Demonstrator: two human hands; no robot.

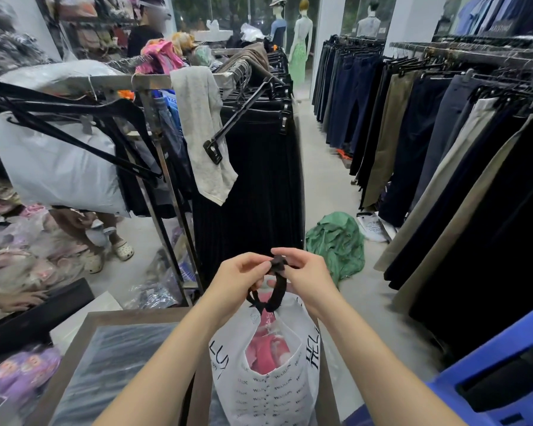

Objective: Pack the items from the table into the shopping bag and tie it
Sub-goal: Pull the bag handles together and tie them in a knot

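Item: bag (266, 382), white printed plastic, standing upright on the near edge of the surface (111, 348), its long axis vertical. Contents: pink goods (266, 352) visible through the open side, already inside. Handles (273, 290): black, gathered upward from the bag mouth and meeting in a small dark knot directly above the bag. Left hand (239, 278): closed, pinching the knot from the left with fingertips. Right hand (305, 276): closed, pinching the same knot from the right; both hands sit level, touching the knot, equally near it, with the bag hanging straight below them. Judgement: packing appears done and the tie is under way; the next pull would likely run outward, left and right, across the handles' vertical line. Surroundings: rack (179, 96) of dark skirts just beyond the hands, green cloth (336, 241) on the floor to the right, blue stool (502, 373) at near right. Nothing stands between hands and knot.
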